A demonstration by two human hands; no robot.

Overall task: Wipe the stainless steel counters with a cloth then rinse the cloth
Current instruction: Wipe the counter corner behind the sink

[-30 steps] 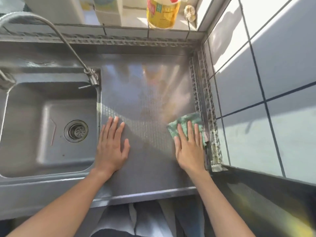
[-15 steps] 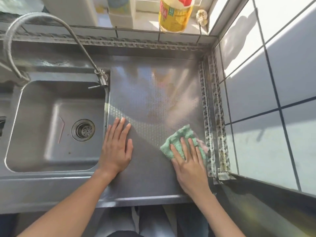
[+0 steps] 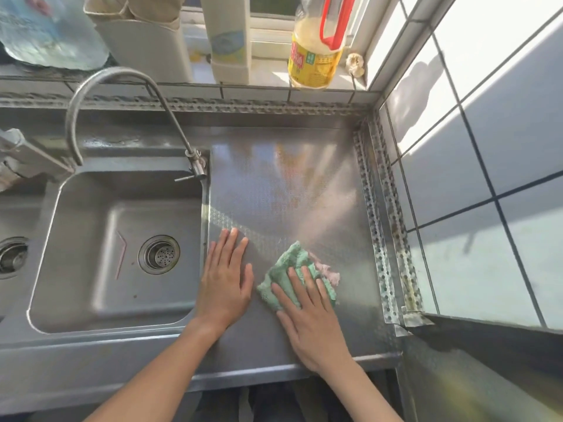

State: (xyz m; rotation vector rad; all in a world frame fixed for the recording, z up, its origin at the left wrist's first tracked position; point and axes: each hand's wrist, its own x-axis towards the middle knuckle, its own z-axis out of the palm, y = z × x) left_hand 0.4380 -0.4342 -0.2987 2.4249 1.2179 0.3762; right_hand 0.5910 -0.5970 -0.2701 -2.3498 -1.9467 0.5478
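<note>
Cloth (image 3: 289,269) now leftward off the counter (image 3: 274,184) edge, under flat right hand (image 3: 313,324); left hand (image 3: 224,287) flat alongside.

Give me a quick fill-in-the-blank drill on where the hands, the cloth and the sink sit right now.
1. The right hand presses the ____ cloth onto the counter.
2. The left hand lies ____ on the counter, holding nothing.
3. The faucet arches over the ____.
4. The yellow bottle stands on the ____ behind the counter.

Missing words: green; flat; sink; windowsill
</note>
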